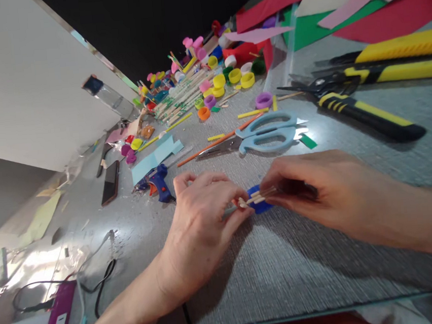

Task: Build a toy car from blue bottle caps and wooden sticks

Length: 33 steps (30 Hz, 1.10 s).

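Note:
My left hand [206, 219] and my right hand [302, 184] meet low over the grey table. Between them, short pale wooden sticks [256, 197] lie across a blue bottle cap [261, 207]. The fingers of my right hand pinch the sticks at their right end. My left fingertips are closed around pale stick ends on the left side; how firmly they grip is partly hidden. Just beyond the hands lie light blue scissors [268, 132] and an orange stick [219, 139]. A blue glue gun [159, 183] rests left of my left hand.
Behind stand many coloured bottle caps [219, 81] and a bundle of sticks [181, 96]. Pliers [368, 117] and a yellow cutter [399, 47] lie at right, below felt sheets [389, 18]. A phone [110, 182], water bottle [112, 98] and purple power strip [56, 310] are at left.

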Tool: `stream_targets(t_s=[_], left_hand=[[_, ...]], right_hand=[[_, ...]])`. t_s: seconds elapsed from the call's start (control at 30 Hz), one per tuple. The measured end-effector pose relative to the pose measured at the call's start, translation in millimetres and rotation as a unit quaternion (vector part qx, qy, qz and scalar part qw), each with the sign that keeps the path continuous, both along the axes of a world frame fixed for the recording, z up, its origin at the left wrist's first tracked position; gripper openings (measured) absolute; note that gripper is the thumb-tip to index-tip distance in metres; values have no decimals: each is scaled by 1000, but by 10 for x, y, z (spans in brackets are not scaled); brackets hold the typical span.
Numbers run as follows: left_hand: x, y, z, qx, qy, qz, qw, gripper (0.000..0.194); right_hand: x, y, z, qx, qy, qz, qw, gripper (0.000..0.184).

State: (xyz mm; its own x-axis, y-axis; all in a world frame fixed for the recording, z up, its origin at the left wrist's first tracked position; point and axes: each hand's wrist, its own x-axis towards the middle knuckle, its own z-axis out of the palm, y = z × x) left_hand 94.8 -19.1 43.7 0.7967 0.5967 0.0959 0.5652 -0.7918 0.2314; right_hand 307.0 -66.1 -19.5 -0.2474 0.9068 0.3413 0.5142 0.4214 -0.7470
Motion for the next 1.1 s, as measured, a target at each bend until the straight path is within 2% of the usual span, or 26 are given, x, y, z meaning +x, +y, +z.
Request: stream_targets(t_s=[0.47, 0.57, 0.77, 0.93, 1.1], left_hand=[[-7, 10, -14, 5, -2, -2, 1000, 9], [-4, 14, -18, 6, -2, 0, 1000, 9], [-11, 15, -17, 8, 0, 0, 1000, 10], [-10, 13, -23, 6, -3, 3, 1000, 10], [-8, 13, -25, -2, -7, 4, 1000, 8]], right_hand=[[-3, -14, -1, 33, -15, -8, 999, 5], [8, -24, -4, 29, -13, -8, 999, 1], [29, -4, -22, 16, -10, -15, 1000, 7], [40, 10, -14, -2, 3, -9, 1000, 2], [38, -1, 17, 9, 4, -2, 1000, 3]])
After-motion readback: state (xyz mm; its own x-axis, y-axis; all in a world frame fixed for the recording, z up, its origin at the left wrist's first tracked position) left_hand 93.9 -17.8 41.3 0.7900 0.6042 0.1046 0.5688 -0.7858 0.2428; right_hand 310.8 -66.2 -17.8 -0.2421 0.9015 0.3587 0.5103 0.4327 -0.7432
